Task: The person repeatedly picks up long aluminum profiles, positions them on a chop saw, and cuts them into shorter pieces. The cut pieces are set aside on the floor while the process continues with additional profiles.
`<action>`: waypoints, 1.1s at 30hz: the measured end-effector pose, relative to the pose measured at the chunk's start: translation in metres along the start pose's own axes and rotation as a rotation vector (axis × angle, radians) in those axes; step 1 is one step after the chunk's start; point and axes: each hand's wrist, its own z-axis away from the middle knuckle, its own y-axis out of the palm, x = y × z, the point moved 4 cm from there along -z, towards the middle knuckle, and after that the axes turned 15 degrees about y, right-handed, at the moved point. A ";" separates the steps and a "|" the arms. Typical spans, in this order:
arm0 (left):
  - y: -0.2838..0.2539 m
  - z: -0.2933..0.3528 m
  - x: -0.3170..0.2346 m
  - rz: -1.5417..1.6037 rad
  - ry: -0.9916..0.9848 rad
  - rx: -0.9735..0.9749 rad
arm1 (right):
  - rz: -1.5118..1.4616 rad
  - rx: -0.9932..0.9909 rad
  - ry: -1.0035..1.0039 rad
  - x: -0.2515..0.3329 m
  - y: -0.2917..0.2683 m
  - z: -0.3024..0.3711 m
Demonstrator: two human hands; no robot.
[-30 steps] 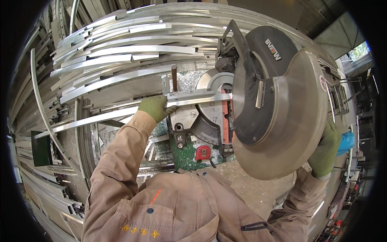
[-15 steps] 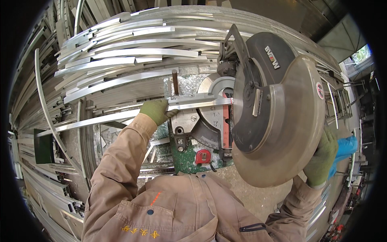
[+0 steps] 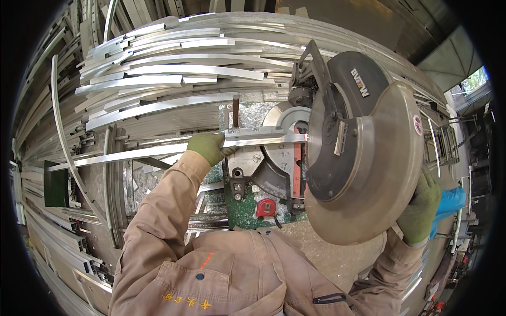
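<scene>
A long silver metal bar (image 3: 124,156) lies across the bed of a miter saw (image 3: 348,179), its right end beside the large round blade guard. My left hand (image 3: 208,148), in a green glove, is closed around the bar and presses it along the saw's grey fence (image 3: 253,134). At the far side of the guard is my right hand (image 3: 421,210), also gloved in green; the guard hides its fingers and whatever they touch. A red strip (image 3: 297,163) runs along the saw's slot, just left of the guard.
Long metal strips (image 3: 195,70) are piled behind the saw and to the left. A red tape measure (image 3: 266,207) sits on the green base (image 3: 237,213) in front. An upright rod (image 3: 235,110) stands behind the fence. Something blue (image 3: 448,205) is beside my right hand.
The whole view has shifted and tilted slightly. Both hands, the bar and the saw keep the same places relative to each other.
</scene>
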 end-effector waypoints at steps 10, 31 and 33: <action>0.000 0.000 0.000 0.000 0.023 -0.044 | -0.052 -0.001 0.038 0.013 -0.004 -0.002; 0.006 -0.005 0.000 0.008 -0.006 -0.030 | -0.042 -0.093 -0.055 0.015 -0.006 -0.006; 0.003 -0.006 -0.003 0.001 -0.024 -0.009 | -0.030 -0.105 -0.055 0.014 -0.006 -0.006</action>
